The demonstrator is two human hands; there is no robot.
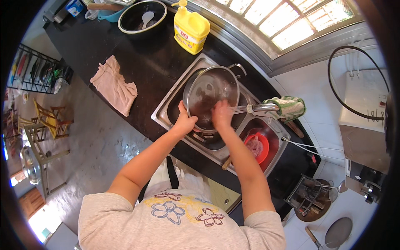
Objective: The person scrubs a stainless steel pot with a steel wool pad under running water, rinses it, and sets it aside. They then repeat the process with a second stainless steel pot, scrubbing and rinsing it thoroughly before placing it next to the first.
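Observation:
A round, shiny steel pot (pixel 210 85) sits tilted over the left basin of the steel sink (pixel 164 106). My left hand (pixel 185 122) is closed on its near-left rim, thumb toward the inside. Inside the pot, near its right side, my right hand (pixel 221 114) is blurred by motion; its fingers and anything under them cannot be made out. Water streams from the faucet (pixel 265 107) beside this hand. A green and white cloth (pixel 291 108) is wrapped round the faucet's pipe. A curved handle (pixel 238 70) shows beyond the pot's far rim.
The right basin holds a red bowl (pixel 263 150). A pink cloth (pixel 114 85) lies on the dark counter (pixel 152 79). Behind are a yellow pump bottle (pixel 190 31) and a black basin (pixel 127 23) with a white rice paddle (pixel 147 18). A wooden handle (pixel 227 163) crosses the sink's front edge.

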